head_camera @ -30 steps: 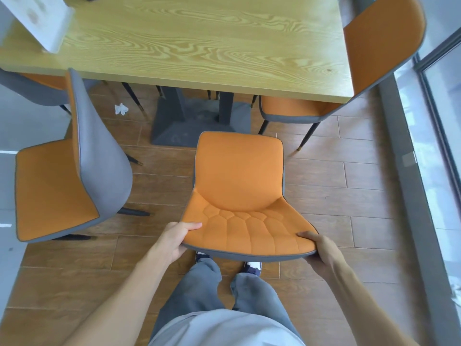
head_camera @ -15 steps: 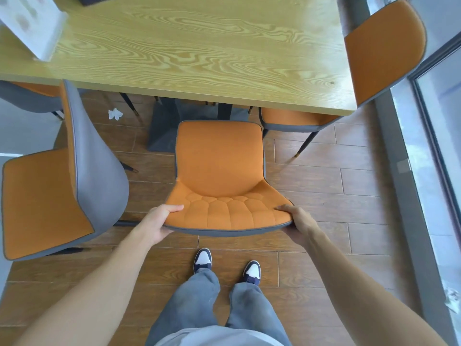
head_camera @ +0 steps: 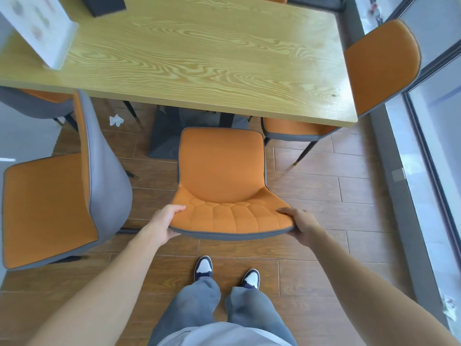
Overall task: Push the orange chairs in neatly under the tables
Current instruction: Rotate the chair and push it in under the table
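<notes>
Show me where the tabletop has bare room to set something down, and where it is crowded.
The table is bare wood across its middle, its right half and its near edge. The far left is crowded: a white card stand at the corner and a dark box behind it. Both hands grip the held chair.

Both hands grip the top of an orange chair's backrest: left hand at its left corner, right hand at its right. The seat's front edge sits just short of the wooden table.
</notes>
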